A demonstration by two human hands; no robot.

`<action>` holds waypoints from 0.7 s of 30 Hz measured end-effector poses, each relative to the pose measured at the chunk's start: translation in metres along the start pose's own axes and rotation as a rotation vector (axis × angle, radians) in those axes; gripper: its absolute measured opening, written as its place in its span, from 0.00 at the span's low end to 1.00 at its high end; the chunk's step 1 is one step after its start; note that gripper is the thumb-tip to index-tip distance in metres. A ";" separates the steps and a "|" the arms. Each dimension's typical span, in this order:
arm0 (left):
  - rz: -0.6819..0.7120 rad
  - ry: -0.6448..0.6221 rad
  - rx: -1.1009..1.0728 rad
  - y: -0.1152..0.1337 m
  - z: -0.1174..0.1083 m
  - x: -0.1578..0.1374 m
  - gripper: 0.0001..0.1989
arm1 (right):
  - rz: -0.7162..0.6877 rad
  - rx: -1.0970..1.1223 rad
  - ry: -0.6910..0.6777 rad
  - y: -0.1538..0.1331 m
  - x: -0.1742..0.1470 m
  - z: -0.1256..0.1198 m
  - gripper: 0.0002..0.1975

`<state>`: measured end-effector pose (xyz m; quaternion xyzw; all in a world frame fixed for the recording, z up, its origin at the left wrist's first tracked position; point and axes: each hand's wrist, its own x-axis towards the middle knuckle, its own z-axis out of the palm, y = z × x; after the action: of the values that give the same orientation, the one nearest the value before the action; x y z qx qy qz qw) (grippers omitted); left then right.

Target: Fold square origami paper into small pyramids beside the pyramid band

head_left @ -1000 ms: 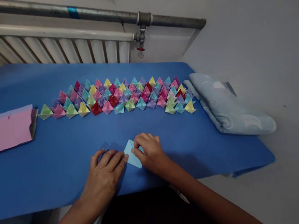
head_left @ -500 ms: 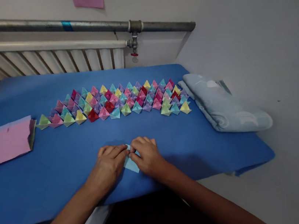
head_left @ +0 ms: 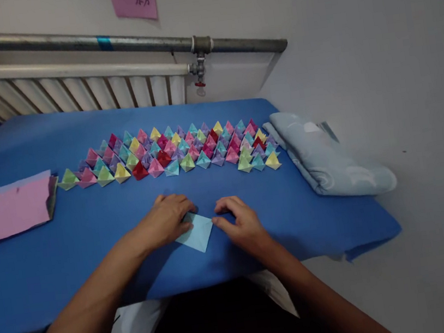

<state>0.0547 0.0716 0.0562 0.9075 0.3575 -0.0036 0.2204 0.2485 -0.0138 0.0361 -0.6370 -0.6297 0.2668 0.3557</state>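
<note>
A light blue sheet of folding paper (head_left: 199, 233) lies on the blue cover, turned at an angle, with crease lines showing near its right corner. Over its left side rests my left hand (head_left: 171, 217), thumb on top of the sheet and fingers curled round its upper left edge, closed on it. At the right corner is my right hand (head_left: 241, 223), thumb tip at or just beside the paper. Its thumb and fingers are apart, with nothing between them. Beyond both hands stand several rows of small folded paper boats (head_left: 187, 163) in many colours.
On the left lies a stack of pink and blue paper (head_left: 13, 209). A folded pale blue patterned cloth (head_left: 328, 157) sits at the right against the wall. Behind the blue-covered surface (head_left: 109, 215) are a white radiator (head_left: 83, 95), a metal pipe (head_left: 147, 43) and a red-handled valve (head_left: 200, 84).
My hands have moved apart from their close position over the paper. The right hand has shifted right, the left slightly up, and more of the sheet now shows, spread flatter.
</note>
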 end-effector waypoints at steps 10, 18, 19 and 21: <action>-0.227 -0.052 -0.325 -0.004 -0.010 0.001 0.09 | -0.003 0.177 0.101 0.015 -0.019 -0.019 0.02; -0.335 0.246 -1.037 0.016 0.004 -0.040 0.18 | 0.308 0.676 -0.171 -0.016 -0.015 0.001 0.16; -0.355 0.305 -1.146 0.019 0.008 -0.042 0.18 | 0.318 0.729 -0.210 -0.021 -0.013 0.004 0.17; -0.367 0.381 -1.286 0.024 0.018 -0.044 0.19 | 0.324 0.811 -0.260 -0.030 -0.009 0.009 0.17</action>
<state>0.0406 0.0200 0.0569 0.5064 0.4688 0.3309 0.6437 0.2227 -0.0229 0.0532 -0.4977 -0.4058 0.6220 0.4480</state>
